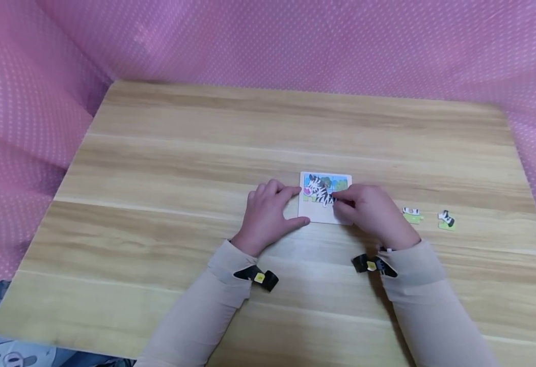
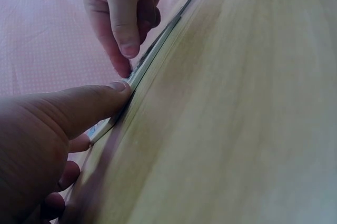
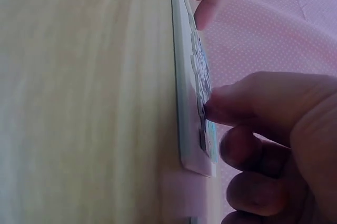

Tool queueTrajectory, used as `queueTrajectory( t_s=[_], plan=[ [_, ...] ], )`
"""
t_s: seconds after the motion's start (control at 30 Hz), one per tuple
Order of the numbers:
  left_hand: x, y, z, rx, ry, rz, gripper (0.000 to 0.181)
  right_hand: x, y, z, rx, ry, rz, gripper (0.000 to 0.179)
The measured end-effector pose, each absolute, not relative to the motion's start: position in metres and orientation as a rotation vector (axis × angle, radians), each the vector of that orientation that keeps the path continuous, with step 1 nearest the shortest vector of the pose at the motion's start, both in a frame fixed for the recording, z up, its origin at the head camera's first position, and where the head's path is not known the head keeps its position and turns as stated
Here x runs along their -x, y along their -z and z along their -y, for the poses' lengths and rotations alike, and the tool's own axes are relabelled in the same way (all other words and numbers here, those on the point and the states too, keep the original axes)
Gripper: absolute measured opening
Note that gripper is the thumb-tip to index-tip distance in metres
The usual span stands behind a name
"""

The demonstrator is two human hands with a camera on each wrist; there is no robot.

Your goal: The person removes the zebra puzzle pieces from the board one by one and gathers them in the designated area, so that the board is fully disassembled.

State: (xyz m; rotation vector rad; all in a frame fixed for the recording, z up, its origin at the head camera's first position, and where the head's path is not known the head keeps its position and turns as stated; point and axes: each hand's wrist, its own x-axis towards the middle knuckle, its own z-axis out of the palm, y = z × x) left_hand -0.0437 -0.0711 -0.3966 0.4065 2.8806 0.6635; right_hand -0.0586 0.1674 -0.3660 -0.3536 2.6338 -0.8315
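Observation:
A small white puzzle board (image 1: 325, 216) lies on the table, its upper part filled with pieces of a zebra picture (image 1: 316, 188) with blue sky and green bushes. My left hand (image 1: 268, 211) steadies the board at its left side, the index fingertip at the left edge and the thumb (image 2: 100, 100) at the near corner. My right hand (image 1: 371, 209) pinches a puzzle piece at the zebra's body, the thumb and bent index finger close together over the board. The fingertips partly hide this piece. In the right wrist view the right hand's other fingers (image 3: 258, 192) are curled.
To the right of my right hand lie two loose puzzle pieces: one with stripes over green (image 1: 412, 216), the other with a black-and-white part on green (image 1: 446, 220). The wooden table (image 1: 181, 168) has pink dotted cloth (image 1: 259, 46) hanging behind it and at both sides.

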Motion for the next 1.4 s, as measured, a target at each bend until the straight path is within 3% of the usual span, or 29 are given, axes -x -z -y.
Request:
queueTrajectory(
  t_s=[0.33,0.9,1.17,1.4],
  plan=[
    [0.042,0.4,0.071,-0.416,-0.676,-2.901,0.071,0.058,0.368,-0.173,0.381,0.809,-2.68,0.029],
    [0.041,0.4,0.071,-0.404,-0.679,-2.905,0.072,0.063,0.354,-0.225,0.27,0.77,-2.608,0.033],
    [0.041,0.4,0.072,-0.414,-0.678,-2.914,0.073,0.064,0.355,-0.234,0.259,0.735,-2.498,0.041],
    [0.042,0.399,0.072,-0.412,-0.687,-2.906,0.072,0.064,0.357,-0.23,0.271,0.674,-2.524,0.034]
  ],
)
